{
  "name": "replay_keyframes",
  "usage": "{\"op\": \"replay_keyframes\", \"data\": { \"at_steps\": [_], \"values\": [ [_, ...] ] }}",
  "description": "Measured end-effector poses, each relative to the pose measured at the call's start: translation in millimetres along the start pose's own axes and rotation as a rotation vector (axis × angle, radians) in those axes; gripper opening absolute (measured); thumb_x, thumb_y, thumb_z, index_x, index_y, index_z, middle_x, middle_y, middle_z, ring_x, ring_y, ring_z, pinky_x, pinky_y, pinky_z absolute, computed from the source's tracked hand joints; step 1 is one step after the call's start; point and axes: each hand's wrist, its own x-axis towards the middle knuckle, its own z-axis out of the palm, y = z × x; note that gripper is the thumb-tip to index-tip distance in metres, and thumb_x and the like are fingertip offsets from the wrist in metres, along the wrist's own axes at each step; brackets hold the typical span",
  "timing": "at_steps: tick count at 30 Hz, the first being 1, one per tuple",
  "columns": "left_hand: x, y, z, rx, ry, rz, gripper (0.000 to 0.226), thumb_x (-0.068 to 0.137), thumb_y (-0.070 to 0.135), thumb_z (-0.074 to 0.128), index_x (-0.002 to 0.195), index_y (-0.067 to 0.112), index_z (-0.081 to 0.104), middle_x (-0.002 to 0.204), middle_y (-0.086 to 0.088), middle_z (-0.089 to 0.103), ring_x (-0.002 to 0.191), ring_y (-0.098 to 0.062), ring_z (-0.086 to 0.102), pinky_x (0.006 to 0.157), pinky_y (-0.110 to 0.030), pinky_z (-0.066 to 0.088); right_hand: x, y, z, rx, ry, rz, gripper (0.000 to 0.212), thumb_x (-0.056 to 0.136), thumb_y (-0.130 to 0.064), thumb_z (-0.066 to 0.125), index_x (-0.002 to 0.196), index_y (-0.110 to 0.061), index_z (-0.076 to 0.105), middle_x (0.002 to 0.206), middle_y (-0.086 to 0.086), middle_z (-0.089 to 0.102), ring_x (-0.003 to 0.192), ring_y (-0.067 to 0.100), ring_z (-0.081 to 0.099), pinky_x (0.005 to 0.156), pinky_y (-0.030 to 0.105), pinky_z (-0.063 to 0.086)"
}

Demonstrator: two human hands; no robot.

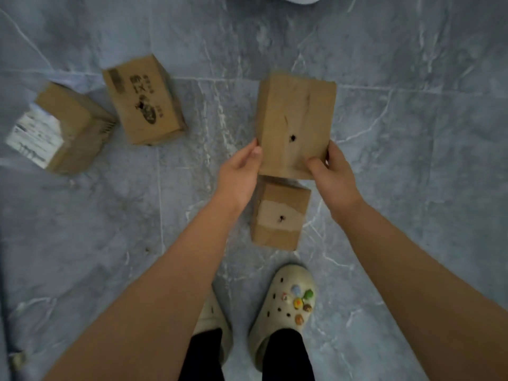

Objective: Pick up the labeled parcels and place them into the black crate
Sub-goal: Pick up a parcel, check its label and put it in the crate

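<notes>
Both hands were clamped on one cardboard parcel (295, 125), held clear of the grey tiled floor (412, 160). Left hand (240, 171) pressed the parcel's near left edge, thumb up along the side. Right hand (331, 171) gripped the near right corner, thumb on the top face. The grip sat at the near end only; most of the parcel stuck out beyond it, unsupported.

Directly below the grip, a smaller parcel (280, 215) stood on the floor. Well off to the left of the grip lay a printed parcel (143, 103) and, farther left, one with a white label (35, 136) facing the camera. No label showed on the held parcel. The black crate was not in view.

Judgement: carry step. Hands would do better slid farther along the sides or under the base, so the far end does not sag. Turn to find the crate, then lower rather than drop.
</notes>
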Motion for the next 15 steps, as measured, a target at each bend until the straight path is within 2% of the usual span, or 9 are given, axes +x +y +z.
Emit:
{"op": "replay_keyframes", "data": {
  "at_steps": [3,5,6,8,9,12,13,14,15],
  "values": [
    [-47.6,45.4,-13.7,-0.062,0.099,0.177,0.016,0.095,0.014,0.055,0.106,0.016,0.067,0.101,0.008,0.068,0.085,0.012,0.061,0.075,-0.005,0.047,-45.5,-51.9,-19.3,0.075,0.032,-0.054,0.041,0.091,-0.024,0.053,0.131,-0.031,0.047,0.114,-0.021,0.057,0.103,-0.008,0.053,0.080,0.013,0.043],
    [-82.3,83.6,-25.7,-0.088,0.120,0.269,0.017,0.091,0.007,0.060,0.091,0.023,0.065,0.085,0.013,0.066,0.072,0.013,0.061,0.066,-0.005,0.046,-80.6,-95.7,-32.2,0.121,0.042,-0.085,0.042,0.091,-0.028,0.055,0.133,-0.030,0.048,0.118,-0.019,0.058,0.106,-0.005,0.055,0.089,0.020,0.046],
    [-98.0,105.0,-32.1,-0.114,0.115,0.308,0.020,0.089,0.005,0.062,0.091,0.025,0.063,0.084,0.014,0.066,0.071,0.011,0.061,0.065,-0.005,0.046,-97.2,-118.5,-38.6,0.150,0.045,-0.101,0.042,0.091,-0.030,0.056,0.133,-0.029,0.048,0.119,-0.018,0.059,0.107,-0.003,0.056,0.092,0.024,0.047],
    [-127.7,152.3,-46.0,-0.148,0.100,0.348,0.031,0.084,0.015,0.070,0.105,0.033,0.059,0.099,0.014,0.063,0.080,0.009,0.062,0.068,-0.007,0.047,-128.0,-164.8,-48.9,0.211,0.036,-0.140,0.041,0.090,-0.031,0.057,0.131,-0.028,0.050,0.120,-0.013,0.061,0.109,0.002,0.059,0.097,0.032,0.048],
    [-142.6,177.6,-53.0,-0.135,0.089,0.348,0.046,0.078,0.027,0.074,0.117,0.037,0.054,0.112,0.014,0.058,0.088,0.007,0.060,0.070,-0.009,0.048,-143.2,-188.6,-53.5,0.241,0.029,-0.166,0.041,0.090,-0.033,0.058,0.130,-0.028,0.051,0.121,-0.012,0.062,0.111,0.003,0.059,0.099,0.035,0.047],
    [-196.3,267.0,-77.7,-0.010,-0.013,0.329,0.121,0.045,0.064,0.079,0.148,0.036,0.021,0.142,0.018,0.033,0.118,-0.001,0.047,0.090,-0.021,0.045,-195.6,-269.5,-71.4,0.336,0.008,-0.254,0.047,0.078,-0.044,0.061,0.123,-0.036,0.054,0.122,-0.013,0.062,0.113,0.007,0.059,0.101,0.041,0.046],
    [-218.9,296.4,-85.4,0.000,-0.084,0.318,0.132,0.038,0.066,0.082,0.149,0.033,0.018,0.146,0.014,0.032,0.124,-0.005,0.044,0.093,-0.026,0.045,-214.0,-295.5,-78.4,0.368,-0.014,-0.289,0.051,0.073,-0.048,0.063,0.122,-0.038,0.053,0.122,-0.013,0.063,0.113,0.007,0.059,0.100,0.040,0.047],
    [-242.2,323.9,-92.8,-0.012,-0.173,0.315,0.133,0.036,0.064,0.085,0.149,0.027,0.024,0.147,0.009,0.038,0.123,-0.008,0.049,0.091,-0.029,0.049,-232.6,-320.6,-86.3,0.396,-0.041,-0.323,0.058,0.068,-0.051,0.065,0.123,-0.040,0.051,0.121,-0.013,0.063,0.113,0.007,0.060,0.099,0.039,0.048],
    [-266.9,348.5,-99.2,-0.035,-0.267,0.321,0.123,0.038,0.061,0.088,0.142,0.021,0.037,0.141,0.001,0.051,0.115,-0.010,0.058,0.082,-0.028,0.054,-252.4,-344.9,-94.6,0.412,-0.080,-0.347,0.066,0.064,-0.053,0.068,0.125,-0.044,0.046,0.121,-0.013,0.062,0.113,0.008,0.060,0.096,0.038,0.050]
  ]
}}
